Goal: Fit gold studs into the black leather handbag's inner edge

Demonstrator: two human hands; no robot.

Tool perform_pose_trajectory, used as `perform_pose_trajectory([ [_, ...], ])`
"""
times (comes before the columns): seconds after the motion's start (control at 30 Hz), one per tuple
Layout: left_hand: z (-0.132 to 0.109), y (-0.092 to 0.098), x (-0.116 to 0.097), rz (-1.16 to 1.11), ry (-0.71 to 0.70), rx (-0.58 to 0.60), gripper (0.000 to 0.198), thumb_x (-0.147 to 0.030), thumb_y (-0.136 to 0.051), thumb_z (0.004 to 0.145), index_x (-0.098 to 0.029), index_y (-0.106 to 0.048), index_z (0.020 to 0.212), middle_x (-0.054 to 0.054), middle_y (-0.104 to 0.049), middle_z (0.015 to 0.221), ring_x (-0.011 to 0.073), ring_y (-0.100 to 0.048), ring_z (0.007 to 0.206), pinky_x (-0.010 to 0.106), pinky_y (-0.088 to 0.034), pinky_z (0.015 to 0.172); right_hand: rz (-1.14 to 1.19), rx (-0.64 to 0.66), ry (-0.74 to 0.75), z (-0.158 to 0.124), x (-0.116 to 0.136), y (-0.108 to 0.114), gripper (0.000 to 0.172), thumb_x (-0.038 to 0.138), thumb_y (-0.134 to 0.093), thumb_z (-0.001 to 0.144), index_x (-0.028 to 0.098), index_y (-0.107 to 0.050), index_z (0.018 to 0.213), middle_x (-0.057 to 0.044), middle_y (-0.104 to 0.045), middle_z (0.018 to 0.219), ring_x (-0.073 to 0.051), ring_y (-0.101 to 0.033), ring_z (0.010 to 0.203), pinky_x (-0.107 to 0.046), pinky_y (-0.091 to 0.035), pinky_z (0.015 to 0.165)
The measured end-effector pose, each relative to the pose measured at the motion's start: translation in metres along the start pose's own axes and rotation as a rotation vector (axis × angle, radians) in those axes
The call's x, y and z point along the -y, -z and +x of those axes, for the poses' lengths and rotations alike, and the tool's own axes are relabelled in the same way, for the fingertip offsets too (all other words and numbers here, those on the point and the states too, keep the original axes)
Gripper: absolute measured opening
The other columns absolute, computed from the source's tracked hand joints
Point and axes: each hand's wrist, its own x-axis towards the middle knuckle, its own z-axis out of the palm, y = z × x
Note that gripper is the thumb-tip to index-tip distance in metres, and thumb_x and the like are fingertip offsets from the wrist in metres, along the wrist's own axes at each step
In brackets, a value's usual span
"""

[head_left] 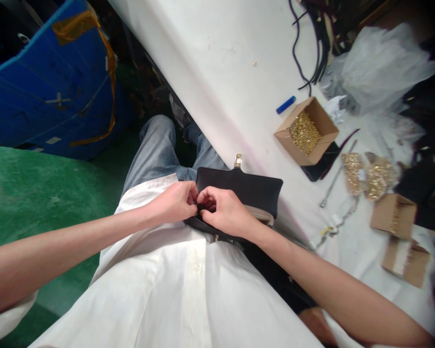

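Note:
A small black handbag (246, 188) with a gold clasp (238, 160) rests in my lap against the edge of the white table (217, 63). My left hand (176, 202) and my right hand (226, 210) meet at the bag's left end. Both are closed in a pinch on a small dark part of the bag there. What exactly the fingertips grip is too small to make out.
An open cardboard box of gold fittings (306, 130) stands on the table to the right. A blue lighter (286, 104) lies beyond it. More gold hardware (366, 174), small cardboard boxes (393, 215), black straps (317, 43) and clear plastic bags (380, 67) crowd the right side. A blue crate (50, 82) stands on the green floor at left.

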Motion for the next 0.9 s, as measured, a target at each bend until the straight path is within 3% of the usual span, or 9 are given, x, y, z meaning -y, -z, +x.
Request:
perform_pose_trajectory([
  [0.37,-0.003,-0.003,-0.007,0.177,-0.024,-0.048,0.033,-0.013,-0.069,0.077,-0.024,-0.066,0.107,-0.002,-0.072,0.079,0.0228,-0.067,0.073,0.033,-0.038,0.058,-0.085,-0.070,0.003,0.002,0.000,-0.006,0.030,0.008,-0.068,0.081,0.028,-0.075,0.102,0.002,-0.080,0.098,-0.022,-0.076,0.089,-0.032,-0.060,0.078],
  [0.63,-0.012,-0.006,-0.015,0.252,-0.047,-0.118,0.028,-0.013,-0.066,0.082,-0.026,-0.059,0.106,-0.003,-0.067,0.078,0.0221,-0.063,0.072,0.035,-0.035,0.061,-0.131,-0.059,0.015,0.004,0.008,-0.002,0.029,0.006,-0.070,0.083,0.028,-0.074,0.102,0.003,-0.080,0.098,-0.022,-0.077,0.089,-0.032,-0.060,0.080],
  [0.8,-0.016,-0.001,-0.020,0.294,-0.100,-0.173,0.052,-0.014,-0.069,0.082,-0.029,-0.055,0.130,0.000,-0.069,0.104,0.0229,-0.065,0.084,0.036,-0.041,0.067,-0.015,-0.051,0.016,-0.004,0.012,0.003,0.044,0.002,-0.072,0.088,0.028,-0.068,0.123,0.001,-0.080,0.111,-0.021,-0.079,0.101,-0.033,-0.063,0.090],
  [0.9,-0.016,-0.001,-0.020,0.305,-0.125,-0.156,0.053,-0.014,-0.067,0.084,-0.029,-0.053,0.133,0.003,-0.068,0.114,0.0237,-0.065,0.088,0.037,-0.043,0.070,0.041,-0.061,-0.034,-0.008,0.010,0.001,0.041,0.002,-0.080,0.085,0.025,-0.069,0.117,0.000,-0.080,0.106,-0.021,-0.079,0.095,-0.033,-0.065,0.087],
])
